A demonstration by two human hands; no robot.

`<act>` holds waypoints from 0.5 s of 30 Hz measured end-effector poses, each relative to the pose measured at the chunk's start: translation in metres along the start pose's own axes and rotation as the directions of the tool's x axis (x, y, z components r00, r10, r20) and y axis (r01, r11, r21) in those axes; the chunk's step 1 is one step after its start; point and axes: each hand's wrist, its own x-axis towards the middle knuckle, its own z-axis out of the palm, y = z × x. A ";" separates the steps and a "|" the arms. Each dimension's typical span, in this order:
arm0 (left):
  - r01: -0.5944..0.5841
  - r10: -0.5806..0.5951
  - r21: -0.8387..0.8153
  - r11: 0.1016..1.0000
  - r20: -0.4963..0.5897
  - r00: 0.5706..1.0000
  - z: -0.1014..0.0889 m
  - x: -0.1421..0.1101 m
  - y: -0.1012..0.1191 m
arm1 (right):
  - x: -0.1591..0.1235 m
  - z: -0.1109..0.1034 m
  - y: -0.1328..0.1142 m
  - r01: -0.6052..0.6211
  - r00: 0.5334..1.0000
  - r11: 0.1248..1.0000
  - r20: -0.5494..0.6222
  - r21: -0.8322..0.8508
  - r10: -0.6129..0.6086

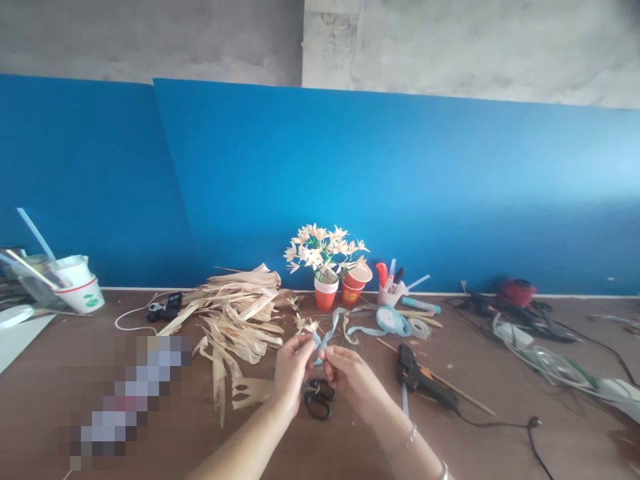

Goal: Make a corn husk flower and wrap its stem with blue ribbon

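Observation:
Both of my hands meet over the front middle of the table, pinching a light blue ribbon (327,331). My left hand (293,369) is closed with thumb and fingertips together on it. My right hand (351,378) is closed too, its fingertips on the ribbon's lower part. One end of the ribbon stands up above the fingers. Just behind them lies a small pale flower (306,326). Black-handled scissors (319,408) lie beneath the hands, their blades mostly hidden. A pale cut strip of husk (250,392) is left of my left wrist.
Dry husks (240,307) are heaped left of centre. Behind stand a red paper cup of husk flowers (326,293), another red cup (353,290) and a tool cup (393,293). A blue ribbon roll (393,321), a black glue gun (425,380) and its cord lie right.

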 end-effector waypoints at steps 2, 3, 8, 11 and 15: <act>0.029 -0.029 -0.006 1.000 0.000 1.000 0.000 -0.001 0.001 | 0.000 0.000 0.000 -0.008 1.000 1.000 0.026 0.010 0.008; 0.036 -0.036 -0.013 0.999 0.009 0.999 -0.001 -0.002 0.002 | 0.000 0.000 0.001 -0.009 0.999 1.000 0.034 0.009 0.008; -0.007 0.005 0.015 1.000 0.075 0.997 -0.003 -0.002 0.002 | 0.002 -0.001 0.002 0.002 0.999 1.000 0.052 -0.002 -0.002; -0.047 0.039 0.076 0.996 0.104 0.994 -0.004 -0.001 0.001 | 0.002 0.000 0.000 0.039 0.999 0.995 -0.019 -0.096 -0.041; -0.075 0.068 0.073 0.995 0.089 0.994 -0.006 0.005 -0.003 | 0.001 0.004 -0.004 0.072 0.986 0.971 -0.128 -0.229 -0.103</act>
